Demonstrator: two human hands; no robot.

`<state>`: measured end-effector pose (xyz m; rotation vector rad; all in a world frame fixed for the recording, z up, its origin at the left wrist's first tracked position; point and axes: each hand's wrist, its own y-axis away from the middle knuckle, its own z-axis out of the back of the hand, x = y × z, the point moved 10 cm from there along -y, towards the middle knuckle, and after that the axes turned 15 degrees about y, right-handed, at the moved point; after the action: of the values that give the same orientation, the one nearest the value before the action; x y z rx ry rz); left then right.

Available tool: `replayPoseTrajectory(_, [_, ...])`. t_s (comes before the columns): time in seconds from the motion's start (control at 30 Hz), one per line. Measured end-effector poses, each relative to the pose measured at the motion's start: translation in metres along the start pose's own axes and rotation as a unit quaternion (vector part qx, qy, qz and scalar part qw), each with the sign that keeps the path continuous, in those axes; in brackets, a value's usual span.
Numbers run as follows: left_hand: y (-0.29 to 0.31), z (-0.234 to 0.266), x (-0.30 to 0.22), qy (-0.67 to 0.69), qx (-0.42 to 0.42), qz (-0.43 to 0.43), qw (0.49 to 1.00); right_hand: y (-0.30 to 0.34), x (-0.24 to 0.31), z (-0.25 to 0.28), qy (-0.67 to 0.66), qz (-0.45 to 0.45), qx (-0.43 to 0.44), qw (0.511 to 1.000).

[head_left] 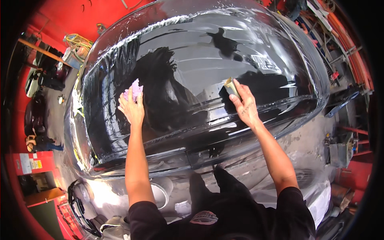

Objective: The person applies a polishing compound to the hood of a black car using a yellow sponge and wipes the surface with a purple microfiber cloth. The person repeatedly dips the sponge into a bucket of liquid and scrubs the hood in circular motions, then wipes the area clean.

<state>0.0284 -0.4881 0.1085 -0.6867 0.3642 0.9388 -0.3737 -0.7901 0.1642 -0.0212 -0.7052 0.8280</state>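
A broad, glossy black car panel [192, 82] fills the middle, with dark wet-looking patches beside duller grey areas. Over its left part, my left hand [133, 110] has its fingers closed on a crumpled pink-purple cloth [137, 89], part of which sticks out above the fingertips. My right hand [248, 106] grips an olive-yellow sanding block [231, 86] between thumb and fingers, low over the panel's right side. The block's underside is hidden, so I cannot tell how firmly it touches.
Clear plastic film [74, 116] borders the panel. A white bucket [162, 194] stands on the floor by my left forearm. Metal racks [346, 52] line the right side. Another person [42, 143] is far left, and a coiled yellow hose [78, 41] lies at upper left.
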Motion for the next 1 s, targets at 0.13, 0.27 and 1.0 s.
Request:
replayPoseTrajectory(0.13, [0.001, 0.009, -0.005, 0.013, -0.017, -0.021, 1.000, -0.072, -0.010, 0.000, 0.020, 0.008, -0.043, 0.999])
replayPoseTrajectory(0.27, [0.000, 0.009, -0.013, 0.005, -0.016, -0.010, 1.000, -0.159, -0.018, -0.026, 0.098, 0.043, -0.025, 0.994])
replayPoseTrajectory(1.0, [-0.004, 0.020, -0.026, 0.045, -0.038, -0.105, 0.993, -0.248, 0.004, -0.117, 0.461, 0.126, -0.030, 0.878])
